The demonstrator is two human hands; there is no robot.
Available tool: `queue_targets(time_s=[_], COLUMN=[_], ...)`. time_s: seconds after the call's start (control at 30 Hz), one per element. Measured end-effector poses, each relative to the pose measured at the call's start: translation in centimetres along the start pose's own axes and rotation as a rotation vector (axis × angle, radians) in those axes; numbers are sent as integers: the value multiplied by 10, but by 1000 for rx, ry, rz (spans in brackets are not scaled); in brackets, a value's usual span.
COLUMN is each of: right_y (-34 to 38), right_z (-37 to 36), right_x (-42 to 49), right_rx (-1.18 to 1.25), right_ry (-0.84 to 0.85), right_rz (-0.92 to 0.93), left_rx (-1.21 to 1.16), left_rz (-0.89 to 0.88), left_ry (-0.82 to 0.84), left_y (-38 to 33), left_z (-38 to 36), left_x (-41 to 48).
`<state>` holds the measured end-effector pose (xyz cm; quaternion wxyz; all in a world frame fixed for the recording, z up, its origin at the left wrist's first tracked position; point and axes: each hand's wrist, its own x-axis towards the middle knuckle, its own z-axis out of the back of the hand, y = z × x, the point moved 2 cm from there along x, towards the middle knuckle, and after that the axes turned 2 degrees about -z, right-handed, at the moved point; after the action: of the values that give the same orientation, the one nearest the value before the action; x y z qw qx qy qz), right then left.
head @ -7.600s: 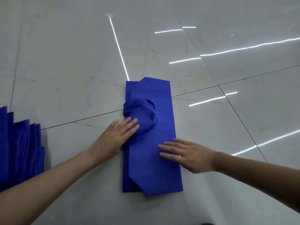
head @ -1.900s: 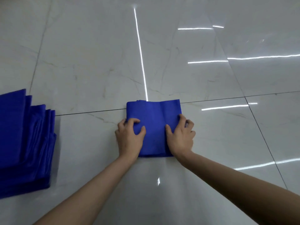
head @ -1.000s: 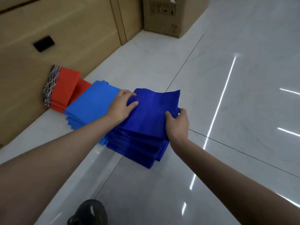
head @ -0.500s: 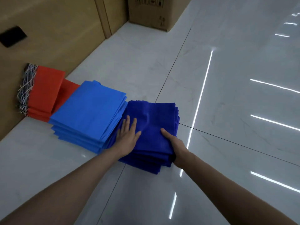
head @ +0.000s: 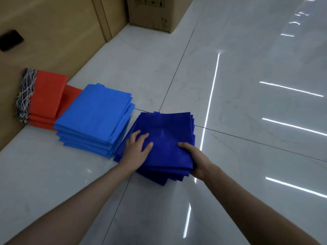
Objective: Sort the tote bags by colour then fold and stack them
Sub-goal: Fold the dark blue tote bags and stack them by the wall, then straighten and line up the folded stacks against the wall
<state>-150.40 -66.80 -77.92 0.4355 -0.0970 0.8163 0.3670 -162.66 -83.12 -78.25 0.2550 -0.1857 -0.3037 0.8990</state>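
A stack of folded dark blue tote bags [head: 166,135] lies on the white floor in the middle of the view. My left hand [head: 137,149] rests flat on the top bag near its left edge, fingers straight. My right hand [head: 196,159] grips the near right corner of the stack, thumb on top and fingers underneath. To the left stands a stack of folded light blue tote bags [head: 95,115]. Behind that, against the wall, lies a stack of folded red tote bags [head: 46,96] with whitish cord handles bunched at its left end.
A wooden wall panel [head: 53,32] runs along the left. A cardboard box [head: 155,11] stands on the floor at the back. Glossy white floor tiles [head: 247,103] with light reflections spread to the right and toward me.
The dark blue bag was folded, carried over and laid on the dark blue stack. Since half a second ago both hands have stayed on the stack, and the view has shifted slightly.
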Motion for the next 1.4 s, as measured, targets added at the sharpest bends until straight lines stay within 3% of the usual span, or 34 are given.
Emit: queue_targets(time_s=[0.1,0.2,0.33,0.4,0.47,0.67,0.8,1.03,1.23,1.4], right_y=[-12,-18,-13,-10,-8,-36,-74,-123,-141,-143], right_z=[14,34,57,58,48,-1,-36,-136,-233,-309], right_x=[-7,-14,-23,-26,-27,-31,-35,-18,6,23], right_rx=[-76,-144,-301,-380,-421,-566,-649,-769,-778,-874], right_ry=[6,6,32,69,103,88,175,384,391,461], right_rz=[4,16,-17,-38,-29,6,-35,-92,-54,-57], left_rx=[-56,-95,-282,-279,-317,-674,-873,-983,-1040,-1227], left_rz=[36,111,398,427,444,534,613,742,789,893], left_ry=[-167,-183,109,238,248,104,-57,-353,-548,-648], left_y=[4,4,17,26,34,47,59,121,179,215], left_z=[2,-1,-8,-8,-7,7,20,59,104,146], left_x=[-12,-20,-32,-39,-53,-137,-193,-255,-274,-253])
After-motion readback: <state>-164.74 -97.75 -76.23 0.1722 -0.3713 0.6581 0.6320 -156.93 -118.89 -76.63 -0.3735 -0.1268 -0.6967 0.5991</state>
